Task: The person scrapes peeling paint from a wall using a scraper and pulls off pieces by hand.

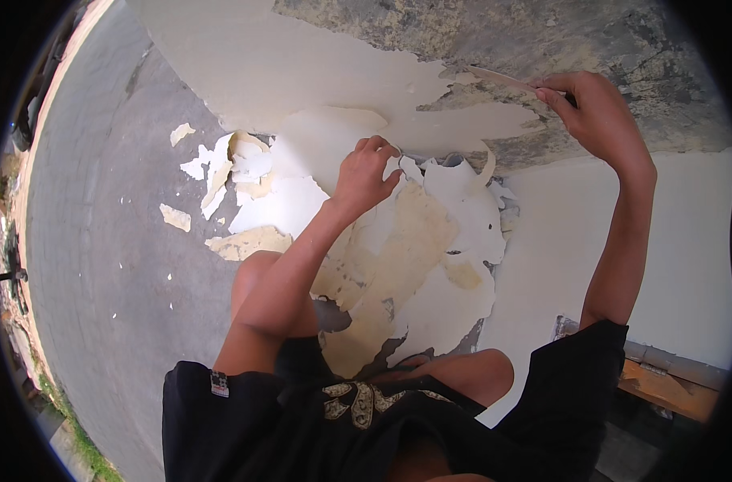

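In my right hand (595, 120) is a thin flat scraper (501, 79), most of its handle hidden by the fingers. The blade's tip meets the wall (583, 42) at the ragged edge of a cream paint layer (354, 66), beside bare grey, mottled plaster. My left hand (366, 175) hovers lower, fingers curled and thumb apart from the index finger, with nothing visible between them. It is over large peeled paint sheets (414, 229), white on one face and cream on the other, heaped at the wall's foot. A narrow curled strip (488, 162) stands at the heap's upper right.
Smaller paint flakes (176, 217) lie scattered on the grey concrete floor (119, 241) to the left. At right a pale adjoining wall (547, 241) forms a corner. An orange-brown wooden piece with a hinge (667, 385) is at lower right. My bent knees flank the heap.
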A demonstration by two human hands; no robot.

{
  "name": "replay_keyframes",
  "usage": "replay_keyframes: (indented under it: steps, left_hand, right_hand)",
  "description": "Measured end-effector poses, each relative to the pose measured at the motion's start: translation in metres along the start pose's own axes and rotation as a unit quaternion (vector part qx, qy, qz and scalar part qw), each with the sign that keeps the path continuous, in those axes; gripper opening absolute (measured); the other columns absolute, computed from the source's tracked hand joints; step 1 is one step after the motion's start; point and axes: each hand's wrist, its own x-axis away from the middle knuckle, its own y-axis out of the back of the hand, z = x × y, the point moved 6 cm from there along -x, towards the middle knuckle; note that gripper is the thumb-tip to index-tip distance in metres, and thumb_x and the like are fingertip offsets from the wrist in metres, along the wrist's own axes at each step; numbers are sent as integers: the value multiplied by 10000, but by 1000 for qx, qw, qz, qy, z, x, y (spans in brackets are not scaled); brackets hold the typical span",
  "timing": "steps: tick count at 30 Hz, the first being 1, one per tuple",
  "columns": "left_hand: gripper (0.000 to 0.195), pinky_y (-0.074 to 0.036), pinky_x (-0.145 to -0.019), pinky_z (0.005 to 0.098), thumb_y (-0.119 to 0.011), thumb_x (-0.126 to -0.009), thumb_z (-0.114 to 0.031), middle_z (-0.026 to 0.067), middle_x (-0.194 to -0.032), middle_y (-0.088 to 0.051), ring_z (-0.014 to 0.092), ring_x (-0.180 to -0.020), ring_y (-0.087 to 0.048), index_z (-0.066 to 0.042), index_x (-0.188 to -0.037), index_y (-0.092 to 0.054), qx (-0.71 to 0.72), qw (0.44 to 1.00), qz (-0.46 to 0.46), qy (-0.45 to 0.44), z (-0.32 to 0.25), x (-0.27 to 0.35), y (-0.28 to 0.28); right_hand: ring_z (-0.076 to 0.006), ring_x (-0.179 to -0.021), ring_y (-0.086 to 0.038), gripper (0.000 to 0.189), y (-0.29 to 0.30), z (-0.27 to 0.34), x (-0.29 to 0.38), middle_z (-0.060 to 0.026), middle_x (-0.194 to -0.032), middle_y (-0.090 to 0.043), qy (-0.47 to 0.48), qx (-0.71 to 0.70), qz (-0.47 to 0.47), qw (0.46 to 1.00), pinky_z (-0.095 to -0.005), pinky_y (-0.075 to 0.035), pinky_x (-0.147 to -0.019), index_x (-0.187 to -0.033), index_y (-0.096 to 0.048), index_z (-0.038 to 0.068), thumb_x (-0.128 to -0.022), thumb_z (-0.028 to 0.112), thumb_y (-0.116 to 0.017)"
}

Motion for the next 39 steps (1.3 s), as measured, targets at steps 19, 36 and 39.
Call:
replay_keyframes:
  steps: [19,36,39]
  left_hand:
    - [264,-533,-778,373,-731,-755,-147,82,-1062,-586,272,-1036,-562,-75,-997,-652,-5,999,0,-41,-9,6,1]
    - [262,-526,-825,389,-706,-797,-175,72,-1123,-588,269,-1103,-550,-90,-1038,-647,-8,999,39,-18,3,5,-5]
    - [262,-526,-825,386,-701,-800,-173,73,-1124,-585,269,-1101,-551,-91,-1043,-647,2,999,45,-25,-2,-3,-7]
  right_hand:
    - [-269,-634,-608,217,16,17,-22,-126,-739,-676,41,55,-41,997,-389,-481,-647,-978,-739,50,-882,224,-651]
    - [-267,-773,-651,222,-10,8,16,-123,-838,-692,-51,15,-18,998,-375,-489,-719,-991,-733,65,-906,232,-614]
    - [-265,-738,-646,236,8,-6,29,-125,-800,-686,-111,-27,-38,993,-363,-490,-703,-1005,-731,67,-915,246,-606]
